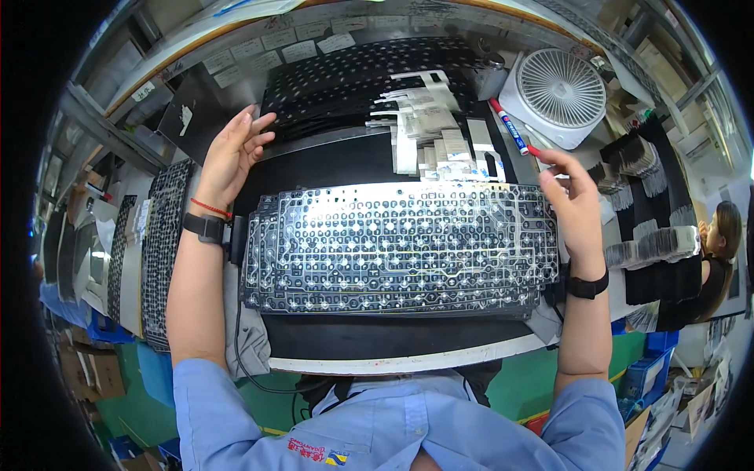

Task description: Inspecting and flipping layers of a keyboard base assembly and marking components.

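Observation:
A stack of clear keyboard membrane sheets, with dark key patterns and pale circuit lines, lies on a black work mat in front of me. My left hand is raised beyond the stack's upper left corner, fingers apart and holding nothing. Near the upper right corner is my right hand, its fingers spread and curved; nothing shows between them. Whether it touches the sheets I cannot tell. A marker with red ends lies just beyond its fingertips. Overlapping pale strips lie behind the membranes.
Black perforated sheets lie at the back, and a white round fan at the back right. More perforated panels line the left. Bundled strips rest on the right, near another person. A cable hangs at the front edge.

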Demonstrator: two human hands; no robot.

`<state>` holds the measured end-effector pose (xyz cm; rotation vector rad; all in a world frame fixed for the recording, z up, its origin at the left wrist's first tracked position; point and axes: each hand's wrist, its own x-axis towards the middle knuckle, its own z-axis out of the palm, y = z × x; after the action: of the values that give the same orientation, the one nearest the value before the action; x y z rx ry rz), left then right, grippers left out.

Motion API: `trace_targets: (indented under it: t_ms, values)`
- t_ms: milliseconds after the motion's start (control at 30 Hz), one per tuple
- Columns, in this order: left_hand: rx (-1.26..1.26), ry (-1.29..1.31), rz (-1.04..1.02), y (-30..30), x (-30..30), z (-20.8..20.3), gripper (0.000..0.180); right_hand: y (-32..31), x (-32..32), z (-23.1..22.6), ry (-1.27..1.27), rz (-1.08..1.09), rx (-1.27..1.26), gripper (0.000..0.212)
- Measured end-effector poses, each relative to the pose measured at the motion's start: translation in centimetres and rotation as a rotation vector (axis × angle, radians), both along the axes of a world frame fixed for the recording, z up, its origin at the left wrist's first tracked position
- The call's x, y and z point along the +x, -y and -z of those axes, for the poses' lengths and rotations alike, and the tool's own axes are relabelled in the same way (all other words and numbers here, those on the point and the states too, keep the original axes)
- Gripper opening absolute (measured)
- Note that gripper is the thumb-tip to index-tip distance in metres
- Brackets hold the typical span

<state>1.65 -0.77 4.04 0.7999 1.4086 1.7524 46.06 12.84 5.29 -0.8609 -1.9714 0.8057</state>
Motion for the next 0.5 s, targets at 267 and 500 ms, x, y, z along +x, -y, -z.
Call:
trace_targets:
  t_ms: [267,500]
  values:
    - [-0.092,-0.109,0.409,0.6,-2.0,0.9,0.04,0.2,-0.2,0.3,-0.007,-0.079,-0.145,0.015]
    - [-0.243,-0.207,0.527,0.3,1.9,0.7,0.053,0.5,-0.4,0.1,-0.1,0.011,-0.158,0.013]
